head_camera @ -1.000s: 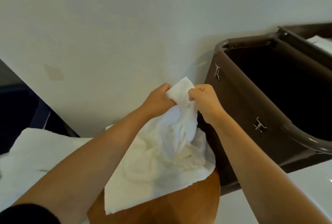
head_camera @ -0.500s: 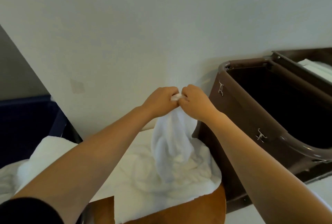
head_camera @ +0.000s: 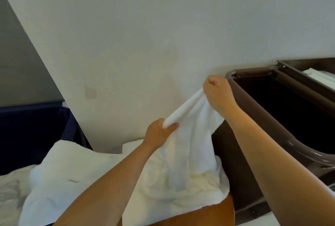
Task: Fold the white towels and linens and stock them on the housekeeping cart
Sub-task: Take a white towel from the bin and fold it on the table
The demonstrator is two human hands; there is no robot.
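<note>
A white towel [head_camera: 194,135] hangs between my two hands in front of the wall. My right hand [head_camera: 218,93] grips one end of its top edge, raised near the corner of the brown housekeeping cart [head_camera: 241,135]. Lower and to the left, my left hand [head_camera: 159,131] grips the same edge, which is bunched into a roll between them. The towel's lower part rests on a heap of white linens [head_camera: 190,189] below.
The linens lie on a round wooden table [head_camera: 208,215]. More white towels [head_camera: 68,176] spread to the left, beside a dark blue bin [head_camera: 36,131]. The cart's dark bag opening [head_camera: 290,113] is at the right, with folded white linen [head_camera: 320,77] beyond it.
My hands, which were together at one point of the towel, have drawn apart along its edge: the right went up and right, the left down and left.
</note>
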